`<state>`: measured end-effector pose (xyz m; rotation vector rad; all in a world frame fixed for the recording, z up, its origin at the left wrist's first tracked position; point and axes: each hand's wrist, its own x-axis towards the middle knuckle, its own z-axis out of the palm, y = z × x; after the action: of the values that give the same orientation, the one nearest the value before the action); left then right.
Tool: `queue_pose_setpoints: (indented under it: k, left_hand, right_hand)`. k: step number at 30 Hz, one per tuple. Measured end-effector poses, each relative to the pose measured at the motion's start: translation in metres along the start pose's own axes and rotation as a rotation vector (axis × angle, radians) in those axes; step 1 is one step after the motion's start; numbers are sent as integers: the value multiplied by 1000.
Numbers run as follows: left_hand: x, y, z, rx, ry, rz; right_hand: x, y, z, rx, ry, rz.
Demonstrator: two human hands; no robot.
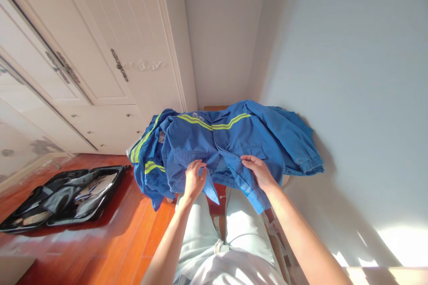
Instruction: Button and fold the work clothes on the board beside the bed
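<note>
left hand (194,181) – fingers curled, pinching the front edge of the blue work jacket (230,142) at frame center | right hand (259,172) – palm down, fingers together, flat on the jacket's other front panel | both forearms reach up from bottom | open black suitcase (63,198) lower left on wooden floor (110,249) | white wardrobe (100,53) upper left
</note>
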<state>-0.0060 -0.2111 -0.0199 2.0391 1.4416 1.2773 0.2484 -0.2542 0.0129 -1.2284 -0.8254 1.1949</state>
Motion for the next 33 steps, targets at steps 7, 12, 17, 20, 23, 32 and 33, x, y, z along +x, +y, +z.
queue_pose_setpoints:
  k: [7, 12, 17, 20, 23, 32, 33]
  left_hand:
    - [25, 12, 13, 149, -34, 115]
    - [60, 14, 29, 347, -223, 234]
    - [75, 3, 40, 286, -277, 185]
    - [76, -4, 43, 191, -209, 99]
    - [77, -6, 42, 125, -184, 36]
    - [90, 0, 39, 100, -219, -91]
    - [92, 1, 39, 111, -226, -108]
  right_hand:
    - [-1, 4, -3, -141, -82, 10]
    - [3, 7, 6, -311, -103, -37]
    - [7, -2, 38, -596, -72, -294]
    - [8, -8, 71, -808, -152, -502]
    - [19, -6, 97, -1022, -171, -628]
    - [65, 3, 95, -1357, -201, -490]
    - [64, 4, 97, -1376, -163, -492]
